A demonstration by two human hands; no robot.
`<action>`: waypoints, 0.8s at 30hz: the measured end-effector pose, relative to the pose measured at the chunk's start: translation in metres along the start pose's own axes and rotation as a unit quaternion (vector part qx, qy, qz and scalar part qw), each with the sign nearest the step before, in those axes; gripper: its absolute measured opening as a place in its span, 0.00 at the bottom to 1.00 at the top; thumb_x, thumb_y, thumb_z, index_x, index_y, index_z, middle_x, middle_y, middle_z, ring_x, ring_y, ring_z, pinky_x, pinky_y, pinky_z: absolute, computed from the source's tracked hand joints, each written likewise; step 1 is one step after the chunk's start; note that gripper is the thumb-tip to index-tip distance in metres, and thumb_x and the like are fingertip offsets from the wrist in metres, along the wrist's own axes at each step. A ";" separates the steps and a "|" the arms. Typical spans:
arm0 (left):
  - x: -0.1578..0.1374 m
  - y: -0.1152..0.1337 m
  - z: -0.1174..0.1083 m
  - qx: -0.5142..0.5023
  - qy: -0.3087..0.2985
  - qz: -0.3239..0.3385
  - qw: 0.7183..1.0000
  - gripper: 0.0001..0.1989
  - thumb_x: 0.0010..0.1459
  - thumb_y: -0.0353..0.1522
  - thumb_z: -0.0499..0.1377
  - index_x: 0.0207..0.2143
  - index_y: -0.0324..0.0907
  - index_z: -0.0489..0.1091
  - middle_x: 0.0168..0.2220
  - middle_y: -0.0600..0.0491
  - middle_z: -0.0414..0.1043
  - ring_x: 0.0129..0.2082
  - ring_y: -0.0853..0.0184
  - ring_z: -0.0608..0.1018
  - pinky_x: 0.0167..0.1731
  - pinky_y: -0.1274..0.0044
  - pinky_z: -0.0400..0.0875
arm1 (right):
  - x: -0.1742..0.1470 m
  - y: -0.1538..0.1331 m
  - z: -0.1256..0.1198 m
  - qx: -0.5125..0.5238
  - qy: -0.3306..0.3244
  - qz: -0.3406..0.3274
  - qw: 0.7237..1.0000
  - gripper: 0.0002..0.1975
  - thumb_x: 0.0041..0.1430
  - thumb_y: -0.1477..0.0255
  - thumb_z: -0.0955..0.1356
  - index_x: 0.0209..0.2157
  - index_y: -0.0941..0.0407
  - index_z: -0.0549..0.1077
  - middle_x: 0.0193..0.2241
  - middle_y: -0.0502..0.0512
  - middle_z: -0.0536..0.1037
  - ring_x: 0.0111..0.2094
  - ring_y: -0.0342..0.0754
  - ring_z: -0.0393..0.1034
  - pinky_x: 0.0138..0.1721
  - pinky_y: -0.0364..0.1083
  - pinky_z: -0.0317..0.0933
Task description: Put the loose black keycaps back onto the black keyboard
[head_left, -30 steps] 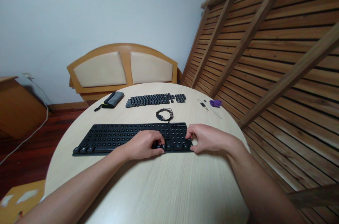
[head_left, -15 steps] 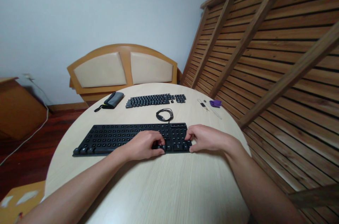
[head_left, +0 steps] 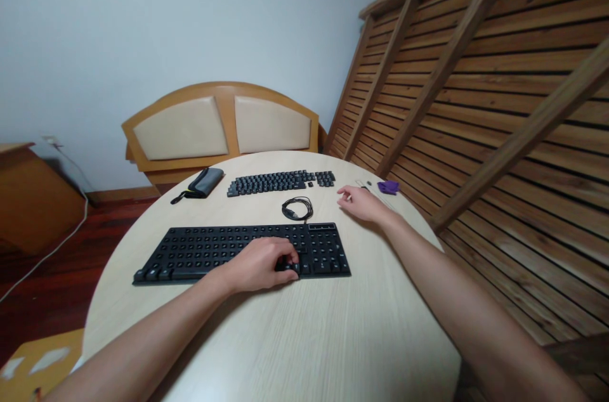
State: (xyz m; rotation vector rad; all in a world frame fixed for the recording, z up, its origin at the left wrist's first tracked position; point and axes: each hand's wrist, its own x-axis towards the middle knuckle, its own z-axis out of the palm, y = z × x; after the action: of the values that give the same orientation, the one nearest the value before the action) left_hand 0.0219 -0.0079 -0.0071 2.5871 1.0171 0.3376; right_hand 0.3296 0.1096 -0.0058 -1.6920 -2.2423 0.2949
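a: where is the black keyboard point(head_left: 190, 250)?
b: under the left hand point(head_left: 259, 262), spreading to both sides of its curled fingers, with the thumb at the near edge.
a: are those fingers gripping it?
b: they touch it; whether they clamp it, i can't make out.
a: and the right hand point(head_left: 362, 203)?
b: released, fingers loosely bent and parted above the table point(head_left: 342, 332). the loose keycaps point(head_left: 266, 182) lie in rows just left of its fingertips.
a: the coiled cable point(head_left: 311, 208)?
b: between both hands, beyond the left fingers. the purple bundle point(head_left: 389, 187) is right of the right fingers, the pouch point(head_left: 207, 182) well to their left.
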 end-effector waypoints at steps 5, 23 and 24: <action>-0.001 0.000 0.000 -0.007 -0.001 0.002 1.000 0.09 0.58 0.37 0.63 0.39 0.44 0.73 0.36 0.53 0.75 0.33 0.64 0.75 0.33 0.75 0.66 | 0.036 0.014 0.020 -0.072 0.022 0.042 0.996 0.26 0.62 0.66 0.67 0.60 0.60 0.68 0.54 0.67 0.75 0.53 0.59 0.68 0.52 0.50 0.59; -0.001 0.002 0.000 0.001 0.005 0.007 1.000 0.08 0.57 0.36 0.64 0.38 0.44 0.73 0.35 0.55 0.75 0.33 0.65 0.75 0.32 0.76 0.64 | 0.027 0.005 0.025 -0.119 0.059 0.081 0.988 0.12 0.64 0.70 0.66 0.47 0.55 0.77 0.46 0.61 0.80 0.47 0.56 0.73 0.45 0.49 0.62; -0.001 0.002 0.000 0.000 0.003 0.005 1.000 0.08 0.57 0.36 0.64 0.38 0.44 0.73 0.35 0.55 0.74 0.33 0.65 0.75 0.32 0.76 0.64 | 0.022 0.004 0.023 -0.115 0.054 0.079 0.989 0.11 0.64 0.70 0.66 0.46 0.54 0.77 0.46 0.61 0.81 0.47 0.56 0.73 0.45 0.49 0.62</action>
State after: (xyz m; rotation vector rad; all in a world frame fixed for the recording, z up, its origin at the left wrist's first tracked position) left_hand 0.0218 -0.0101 -0.0063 2.5928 1.0073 0.3495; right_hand 0.3192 0.1319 -0.0253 -1.9562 -2.1353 -0.0241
